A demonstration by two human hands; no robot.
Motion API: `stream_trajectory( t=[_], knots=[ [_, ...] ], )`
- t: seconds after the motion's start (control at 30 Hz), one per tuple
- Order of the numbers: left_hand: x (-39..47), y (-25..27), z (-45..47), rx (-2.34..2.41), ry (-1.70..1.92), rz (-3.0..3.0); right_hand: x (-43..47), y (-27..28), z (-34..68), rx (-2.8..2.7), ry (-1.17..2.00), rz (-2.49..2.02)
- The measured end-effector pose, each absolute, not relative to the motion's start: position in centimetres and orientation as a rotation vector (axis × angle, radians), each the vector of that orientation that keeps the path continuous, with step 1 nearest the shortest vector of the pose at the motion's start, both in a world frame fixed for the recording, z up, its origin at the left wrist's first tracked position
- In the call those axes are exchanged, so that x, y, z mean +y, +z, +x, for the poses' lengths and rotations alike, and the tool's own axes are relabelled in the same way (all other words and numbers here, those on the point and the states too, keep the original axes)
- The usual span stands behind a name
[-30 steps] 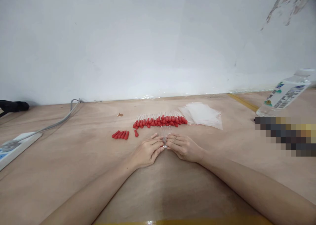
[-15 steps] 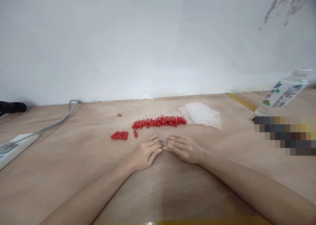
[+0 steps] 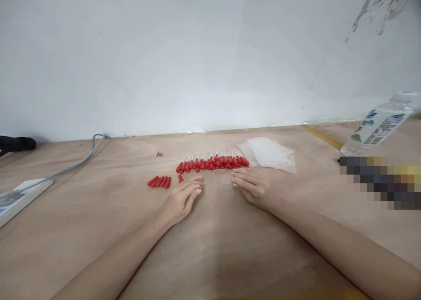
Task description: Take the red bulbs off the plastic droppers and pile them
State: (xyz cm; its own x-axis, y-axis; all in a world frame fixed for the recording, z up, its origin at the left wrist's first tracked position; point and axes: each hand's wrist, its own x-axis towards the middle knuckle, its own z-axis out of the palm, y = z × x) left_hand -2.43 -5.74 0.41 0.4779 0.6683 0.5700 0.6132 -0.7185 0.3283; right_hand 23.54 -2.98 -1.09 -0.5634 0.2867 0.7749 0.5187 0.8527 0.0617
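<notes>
Clear tubes (image 3: 221, 177), between both hands (image 3: 180, 202)

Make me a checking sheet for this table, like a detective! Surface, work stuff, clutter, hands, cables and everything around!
Surface: wood-grain tabletop; yellow tape at back right.
Job's things: clear tubes near the middle; red-bulbed droppers behind; loose red bulbs left; clear bags right.
Clutter: bottle, pixelated patch, brown scrap.
Hands: left hand has something red by its thumb, blurred; right hand is beside the tubes, grip unclear.
Cables: grey cable runs to white power strip.
Surroundings: pale wall, stained upper right.
</notes>
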Motion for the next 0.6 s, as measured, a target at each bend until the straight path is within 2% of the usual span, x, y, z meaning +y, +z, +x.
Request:
stream_trajectory(
  t=[0.13,0.27,0.4,0.6],
  knots=[
    [-4.3,2.1,-4.6,1.666,1.177,2.427,-3.1,-0.6,23.5,-2.124,-0.348,-1.017],
    [-2.8,4.0,-7.2,2.063,0.853,2.217,-4.0,1.5,23.2,-2.175,-0.352,-1.295],
    [-2.4,4.8,-8.3,2.104,0.574,2.091,-4.3,2.5,22.9,-2.15,-0.251,-1.505],
    [-2.4,4.2,-7.7,2.093,0.579,2.037,-4.1,2.1,22.6,-2.135,-0.232,-1.468]
  ],
)
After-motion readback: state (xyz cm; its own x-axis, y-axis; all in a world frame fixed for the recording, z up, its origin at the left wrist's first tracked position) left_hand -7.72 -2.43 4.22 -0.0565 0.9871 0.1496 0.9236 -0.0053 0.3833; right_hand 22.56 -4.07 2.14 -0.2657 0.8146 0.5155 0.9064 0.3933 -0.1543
